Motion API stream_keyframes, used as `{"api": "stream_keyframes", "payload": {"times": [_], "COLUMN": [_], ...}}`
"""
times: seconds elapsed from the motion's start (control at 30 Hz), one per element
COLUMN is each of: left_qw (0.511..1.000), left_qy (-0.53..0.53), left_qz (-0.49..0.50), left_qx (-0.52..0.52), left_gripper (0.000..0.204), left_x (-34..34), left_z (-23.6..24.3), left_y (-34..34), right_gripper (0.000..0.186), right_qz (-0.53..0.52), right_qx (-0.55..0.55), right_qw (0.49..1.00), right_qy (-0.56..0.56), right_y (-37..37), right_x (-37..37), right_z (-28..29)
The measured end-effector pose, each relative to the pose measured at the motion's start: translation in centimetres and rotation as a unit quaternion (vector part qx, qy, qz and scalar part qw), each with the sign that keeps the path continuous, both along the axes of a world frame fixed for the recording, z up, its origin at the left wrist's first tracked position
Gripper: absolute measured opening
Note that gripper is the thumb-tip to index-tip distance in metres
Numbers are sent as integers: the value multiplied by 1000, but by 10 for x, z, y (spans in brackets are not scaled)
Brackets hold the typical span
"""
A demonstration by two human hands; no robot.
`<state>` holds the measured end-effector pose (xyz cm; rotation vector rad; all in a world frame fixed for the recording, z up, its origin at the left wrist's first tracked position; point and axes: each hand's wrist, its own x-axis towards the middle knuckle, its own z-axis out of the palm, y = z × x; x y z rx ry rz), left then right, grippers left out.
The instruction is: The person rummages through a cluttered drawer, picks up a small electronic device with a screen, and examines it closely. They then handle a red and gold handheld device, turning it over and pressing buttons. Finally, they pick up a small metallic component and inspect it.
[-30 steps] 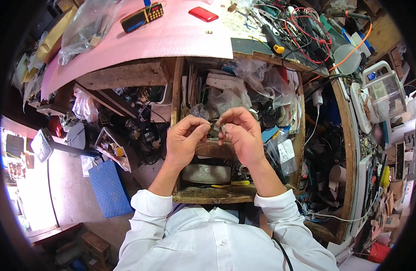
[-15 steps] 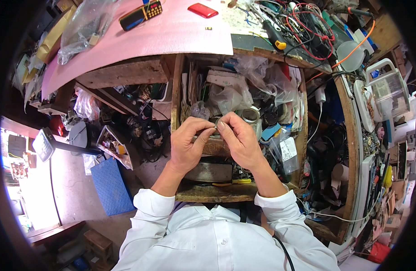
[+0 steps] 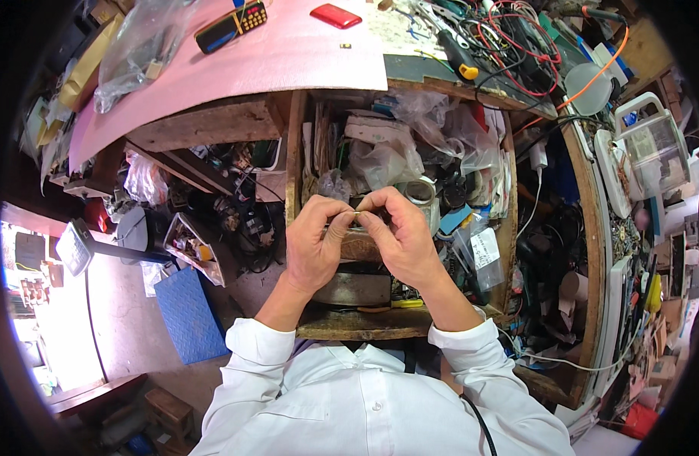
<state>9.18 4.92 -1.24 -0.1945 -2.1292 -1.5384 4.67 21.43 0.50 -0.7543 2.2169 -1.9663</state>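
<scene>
Above an open wooden drawer (image 3: 380, 328), my two hands meet fingertip to fingertip. My left hand (image 3: 315, 237) is closed in a pinch, thumb against forefinger. My right hand (image 3: 397, 237) pinches at the same spot from the other side. Between the fingertips is something tiny and pale, too small to name. Under and beyond the hands, the drawer holds crumpled clear plastic bags (image 3: 380, 161), a roll of tape (image 3: 421, 190), a labelled clear bag (image 3: 484, 251) and a yellow-handled tool (image 3: 407, 304) near its front edge.
On the bench, a pink sheet (image 3: 304, 64) carries a small black device with gold buttons (image 3: 232, 27) and a red case (image 3: 336, 15). A yellow-and-black screwdriver (image 3: 459, 57) lies by tangled wires (image 3: 528, 45). A blue board (image 3: 188, 314) lies on the floor at left; clutter fills the right.
My fingertips have shifted slightly left, and the right fingers have bent and turned a little around the tiny thing. The drawer and bench look the same.
</scene>
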Motion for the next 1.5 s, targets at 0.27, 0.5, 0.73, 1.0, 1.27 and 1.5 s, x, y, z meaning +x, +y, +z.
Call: {"api": "stream_keyframes", "payload": {"times": [0.27, 0.5, 0.73, 1.0, 1.27, 1.5], "left_qw": [997, 957, 966, 973, 950, 963], "left_qy": [-60, -129, -117, -148, -205, -152], "left_qz": [-43, -108, -112, -75, -95, -121], "left_qx": [36, 238, 200, 162, 217, 185], "left_gripper": [22, 21, 12, 33, 24, 21], "left_x": [-2, 4, 3, 2, 4, 3], "left_z": [-13, -6, -6, -14, -5, -9], "left_y": [-2, 1, -2, -2, -5, -2], "right_gripper": [14, 13, 13, 13, 13, 14], "right_qz": [-16, -29, -21, -19, -19, -24], "right_qx": [33, 30, 26, 39, 32, 28], "right_qw": [996, 996, 998, 997, 998, 997], "right_qy": [83, 73, 53, 66, 57, 72], "right_y": [-1, -1, -1, -3, -4, -4], "right_x": [0, 0, 0, 3, 1, 1], "right_z": [5, 2, 3, 5, 3, 3]}}
